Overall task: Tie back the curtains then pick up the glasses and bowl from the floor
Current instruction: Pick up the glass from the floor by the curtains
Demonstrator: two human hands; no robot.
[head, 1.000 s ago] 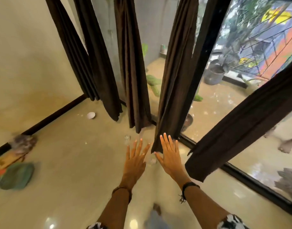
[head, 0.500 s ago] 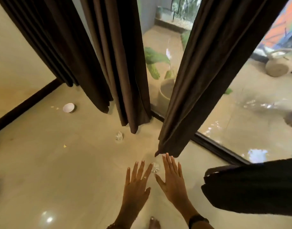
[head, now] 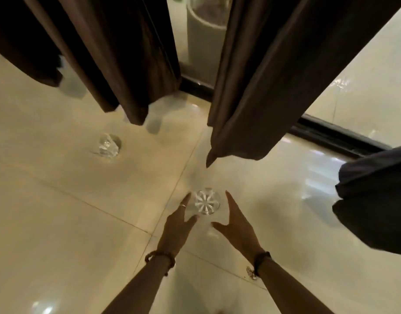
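Observation:
A clear cut glass [head: 206, 201] stands on the cream floor tiles just below the middle of the view. My left hand [head: 178, 223] and my right hand [head: 234, 225] flank it with straight, spread fingers; the left fingertips are at its left side, the right fingertips close to its right side. Neither hand grips it. A second clear glass [head: 108, 145] sits on the floor further away to the left. Dark brown curtains [head: 117, 53] hang loose above, with another panel [head: 274, 75] ending just beyond the near glass. The bowl is out of view.
A black window track [head: 331, 134] runs along the floor behind the curtains, with glass and a pale planter [head: 204, 37] beyond. A dark curtain end [head: 374, 200] hangs at the right edge. Bare tiles spread to the left and below.
The view has dropped closer to the floor. Both hands have moved forward and down to either side of the near glass. The bowl has left the view.

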